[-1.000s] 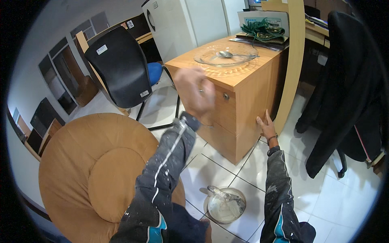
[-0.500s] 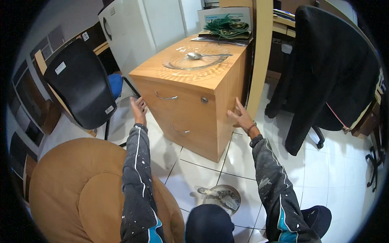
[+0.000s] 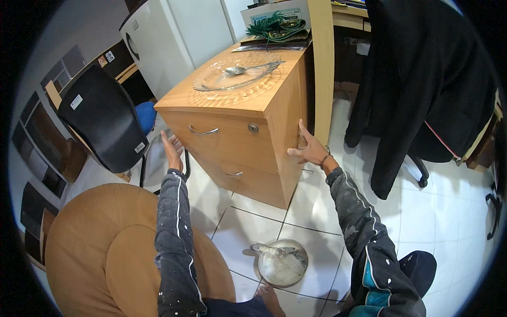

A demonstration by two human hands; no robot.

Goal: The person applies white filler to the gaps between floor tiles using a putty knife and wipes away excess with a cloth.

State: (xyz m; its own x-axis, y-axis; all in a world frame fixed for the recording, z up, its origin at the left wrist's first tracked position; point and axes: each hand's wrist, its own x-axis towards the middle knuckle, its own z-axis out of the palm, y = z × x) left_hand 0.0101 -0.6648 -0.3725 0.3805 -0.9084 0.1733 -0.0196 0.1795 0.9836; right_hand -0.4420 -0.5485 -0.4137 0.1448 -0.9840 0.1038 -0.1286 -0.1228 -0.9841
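Observation:
A light-brown wooden drawer cabinet (image 3: 227,153) stands in front of me, with two curved metal handles and a round lock on its front. My left hand (image 3: 171,150) is at its left side, thumb raised and fingers partly hidden behind the front edge; contact there is unclear. My right hand (image 3: 311,149) lies against the right side panel, fingers spread. Neither hand is wrapped round anything. On the cabinet top rests a clear glass plate (image 3: 211,87) with a metal spoon (image 3: 237,70) lying across it. Behind it sits a bundle of green fringed cloth (image 3: 277,27).
On the tiled floor near my bare foot (image 3: 271,300) sits a round bowl (image 3: 282,274) with whitish stuff and a smeared tool. A brown round cushioned seat (image 3: 127,248) is at left, a black chair (image 3: 103,116) beyond. A dark jacket (image 3: 417,95) hangs over a chair at right.
My right hand has come in against the cabinet's side panel. The whole view has shifted, so the cabinet top sits further left in it. My bare foot now shows beside the bowl.

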